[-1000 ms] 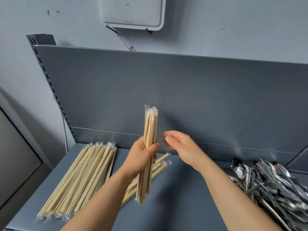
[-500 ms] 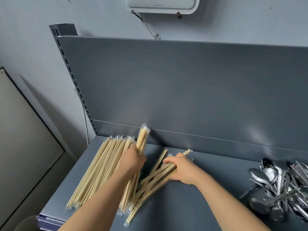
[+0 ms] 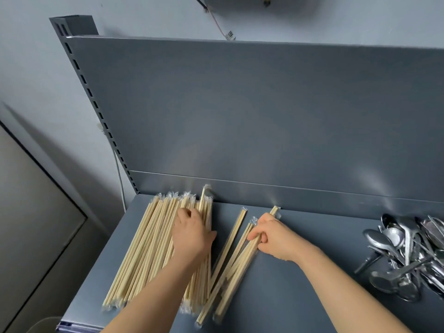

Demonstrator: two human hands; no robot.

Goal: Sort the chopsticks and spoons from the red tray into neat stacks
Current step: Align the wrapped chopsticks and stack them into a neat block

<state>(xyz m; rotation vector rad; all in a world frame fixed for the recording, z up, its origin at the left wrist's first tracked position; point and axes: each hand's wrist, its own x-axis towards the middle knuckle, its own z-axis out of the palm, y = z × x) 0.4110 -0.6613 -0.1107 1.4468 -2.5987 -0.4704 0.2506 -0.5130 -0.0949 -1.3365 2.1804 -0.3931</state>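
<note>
A neat stack of wrapped wooden chopsticks [image 3: 144, 243] lies on the left of the grey shelf [image 3: 312, 260]. My left hand [image 3: 191, 234] lies on top of the stack's right side, fingers bent over the bundle it has just laid there. To the right lie several loose wrapped chopsticks [image 3: 228, 267], fanned out diagonally. My right hand [image 3: 274, 236] grips the upper part of these loose pairs, fingers curled round them. A heap of metal spoons [image 3: 408, 255] lies at the far right. No red tray is in view.
A tall grey back panel [image 3: 264, 116] rises behind the shelf, with a slotted upright [image 3: 96, 104] at its left. The shelf's left edge drops off toward the floor. Bare shelf surface lies between the loose chopsticks and the spoons.
My left hand lowered its upright bundle onto the stack on the left. My right hand came down onto the loose chopsticks and closed on them. The camera tilted down and to the right.
</note>
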